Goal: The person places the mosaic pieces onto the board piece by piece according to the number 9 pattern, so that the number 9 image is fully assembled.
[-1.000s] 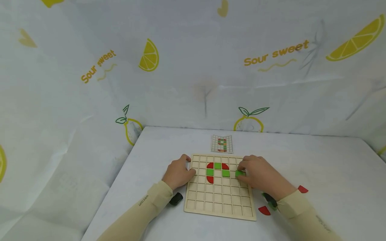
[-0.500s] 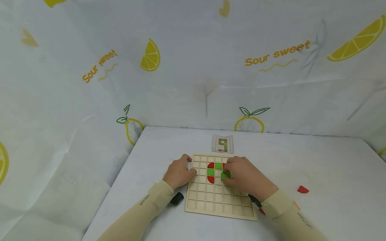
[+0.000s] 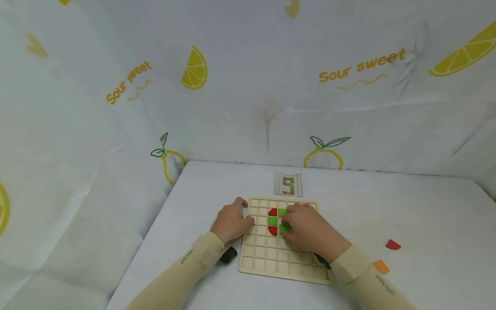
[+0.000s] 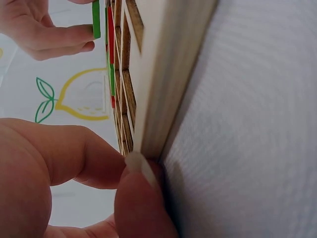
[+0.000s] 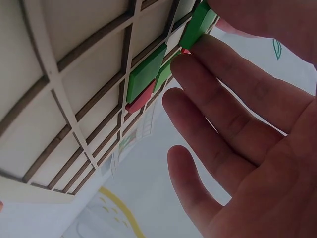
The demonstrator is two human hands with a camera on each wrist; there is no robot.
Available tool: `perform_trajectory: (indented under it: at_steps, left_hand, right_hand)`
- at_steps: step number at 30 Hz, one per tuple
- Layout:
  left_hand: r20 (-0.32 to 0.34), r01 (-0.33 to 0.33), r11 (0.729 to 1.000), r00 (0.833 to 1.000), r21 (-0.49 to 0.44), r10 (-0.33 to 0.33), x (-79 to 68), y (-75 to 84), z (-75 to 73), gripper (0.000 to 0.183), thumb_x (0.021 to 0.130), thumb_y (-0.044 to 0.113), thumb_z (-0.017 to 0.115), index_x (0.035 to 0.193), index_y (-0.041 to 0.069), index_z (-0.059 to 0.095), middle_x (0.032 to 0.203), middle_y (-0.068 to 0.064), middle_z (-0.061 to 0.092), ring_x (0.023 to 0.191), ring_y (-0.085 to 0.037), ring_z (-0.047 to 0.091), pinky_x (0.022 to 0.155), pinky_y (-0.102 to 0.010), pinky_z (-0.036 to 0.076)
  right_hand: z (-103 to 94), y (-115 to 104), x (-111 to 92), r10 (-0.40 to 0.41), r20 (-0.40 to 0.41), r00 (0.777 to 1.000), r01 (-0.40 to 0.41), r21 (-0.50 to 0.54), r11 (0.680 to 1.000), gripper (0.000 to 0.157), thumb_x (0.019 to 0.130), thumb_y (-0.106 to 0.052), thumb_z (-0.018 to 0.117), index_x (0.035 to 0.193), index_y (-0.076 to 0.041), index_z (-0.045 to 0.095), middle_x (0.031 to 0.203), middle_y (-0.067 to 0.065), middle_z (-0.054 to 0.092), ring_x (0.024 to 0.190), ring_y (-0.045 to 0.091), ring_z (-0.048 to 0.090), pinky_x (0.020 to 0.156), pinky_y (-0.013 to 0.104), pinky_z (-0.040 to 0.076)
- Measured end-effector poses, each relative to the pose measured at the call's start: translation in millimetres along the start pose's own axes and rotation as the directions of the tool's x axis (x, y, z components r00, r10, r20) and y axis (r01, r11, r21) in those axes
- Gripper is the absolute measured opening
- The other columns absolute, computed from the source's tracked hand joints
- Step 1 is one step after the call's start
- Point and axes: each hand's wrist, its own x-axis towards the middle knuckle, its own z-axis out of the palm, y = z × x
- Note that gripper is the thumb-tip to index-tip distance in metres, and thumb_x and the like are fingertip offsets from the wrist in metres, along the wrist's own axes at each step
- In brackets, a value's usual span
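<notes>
A pale wooden grid board (image 3: 267,258) lies on the white table. My left hand (image 3: 230,220) holds its left edge, the thumb (image 4: 141,203) against the side in the left wrist view. My right hand (image 3: 313,230) pinches a green square tile (image 5: 195,25) between thumb and index finger, over the cells right of the left column of pieces. That column has a red rounded piece (image 3: 273,212), a green square (image 3: 272,221) and another red rounded piece (image 3: 273,230). Beside its top sits a further green square (image 3: 282,212). My right hand hides the pieces farther right in the head view.
A printed card (image 3: 288,184) with a coloured grid pattern lies behind the board. To the right are a loose red rounded piece (image 3: 393,244) and an orange square tile (image 3: 381,266) by the right sleeve. A lemon-print cloth (image 3: 232,107) hangs behind.
My right hand has moved left across the board with the green tile, from the right-hand columns to beside the left column of pieces. The left hand has stayed at the board's edge.
</notes>
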Motion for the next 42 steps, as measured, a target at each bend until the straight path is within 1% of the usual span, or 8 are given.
perform_trajectory:
  at_steps: [7, 16, 25, 37, 42]
  left_hand:
    - [-0.007, -0.015, 1.0, 1.0, 0.003, 0.015, 1.0, 0.2, -2.6, 0.046, 0.096, 0.023, 0.069, 0.138, 0.005, 0.06, 0.071, -0.003, 0.063, 0.062, -0.017, 0.056, 0.06, -0.032, 0.044]
    - [-0.001, -0.013, 1.0, 1.0, -0.002, 0.013, -0.2, -0.4, -1.7, 0.046, 0.096, 0.023, 0.069, 0.138, 0.005, 0.06, 0.071, -0.003, 0.063, 0.062, -0.017, 0.055, 0.061, -0.032, 0.044]
    - [0.0, -0.013, 1.0, 1.0, -0.006, 0.013, -1.8, -1.0, -1.3, 0.046, 0.096, 0.023, 0.068, 0.137, 0.005, 0.06, 0.071, -0.003, 0.063, 0.062, -0.017, 0.055, 0.06, -0.032, 0.043]
    - [-0.002, -0.018, 1.0, 1.0, -0.003, 0.018, -1.6, 0.4, -0.9, 0.046, 0.097, 0.023, 0.069, 0.138, 0.005, 0.06, 0.069, -0.002, 0.062, 0.061, -0.016, 0.055, 0.059, -0.032, 0.043]
    - [-0.006, -0.019, 1.0, 1.0, -0.004, 0.019, -2.4, 1.4, -1.9, 0.046, 0.096, 0.023, 0.069, 0.137, 0.004, 0.061, 0.07, -0.003, 0.062, 0.062, -0.017, 0.055, 0.059, -0.032, 0.043]
  right_hand:
    - [-0.2, -2.7, 1.9, 0.011, 0.014, 1.0, -0.011, 0.0, 1.0, 0.005, 0.088, -0.017, 0.084, 0.092, -0.015, 0.081, 0.09, -0.005, 0.068, 0.096, 0.019, 0.064, 0.097, 0.049, 0.051]
    - [1.3, -4.8, 2.6, 0.013, 0.04, 0.999, -0.013, 0.002, 1.0, 0.005, 0.086, -0.015, 0.083, 0.09, -0.015, 0.08, 0.089, -0.005, 0.069, 0.094, 0.018, 0.062, 0.094, 0.048, 0.05]
    - [3.6, -6.2, 2.4, 0.024, 0.059, 0.998, -0.024, 0.0, 1.0, 0.006, 0.087, -0.016, 0.082, 0.092, -0.015, 0.08, 0.094, -0.004, 0.071, 0.102, 0.022, 0.064, 0.098, 0.052, 0.051]
    - [0.1, -7.6, 0.9, 0.018, 0.054, 0.998, -0.018, 0.001, 1.0, 0.004, 0.088, -0.016, 0.082, 0.091, -0.015, 0.079, 0.091, -0.004, 0.069, 0.095, 0.019, 0.061, 0.095, 0.048, 0.05]
    - [-0.9, -8.3, 1.0, 0.022, 0.061, 0.998, -0.022, -0.001, 1.0, 0.006, 0.088, -0.017, 0.083, 0.092, -0.015, 0.079, 0.092, -0.004, 0.069, 0.098, 0.02, 0.062, 0.099, 0.05, 0.05]
